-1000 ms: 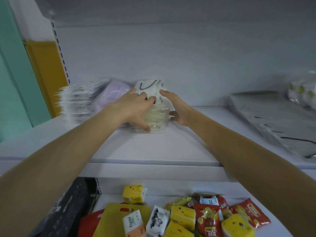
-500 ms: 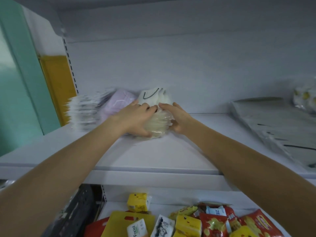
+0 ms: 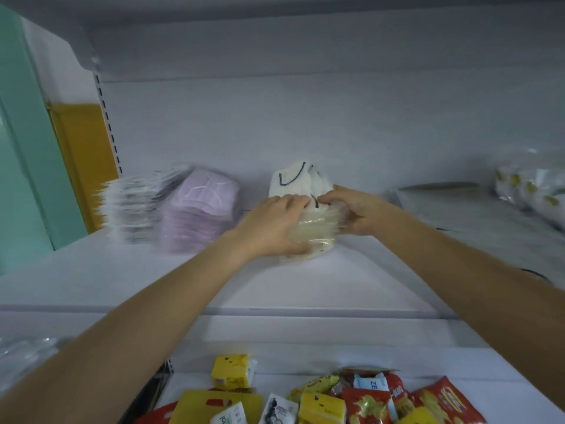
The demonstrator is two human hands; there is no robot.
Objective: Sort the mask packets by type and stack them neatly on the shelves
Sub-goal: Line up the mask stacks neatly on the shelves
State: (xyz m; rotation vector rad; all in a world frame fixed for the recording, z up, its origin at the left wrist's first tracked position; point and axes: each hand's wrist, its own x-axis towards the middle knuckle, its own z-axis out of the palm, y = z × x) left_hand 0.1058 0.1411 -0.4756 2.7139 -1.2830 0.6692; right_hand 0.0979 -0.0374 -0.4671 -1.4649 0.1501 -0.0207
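At centre frame, both hands are clasping a cream stack [image 3: 315, 237] of mask packets sitting on the shelf [image 3: 305, 286]. The left hand [image 3: 275, 223] is curling around its left side; the right hand [image 3: 359, 211] is gripping its right side. To the left, a purple stack [image 3: 200, 215] is standing beside a second stack [image 3: 128, 209] too blurred to read. Flat packets [image 3: 489, 221] are running off the right edge.

Legible only in part: the letters "ZE" in blue on a pale blue-and-white packet [image 3: 371, 384] among the snacks on the lower shelf [image 3: 305, 361], the rest of the word hidden behind neighbouring packets. At the bottom edge, letters ending in "ol" on a small white packet [image 3: 229, 418], the remainder cropped. Print on the red snack bags [image 3: 374, 407], yellow packets [image 3: 230, 370] and mask packets [image 3: 198, 215] too blurred to read.
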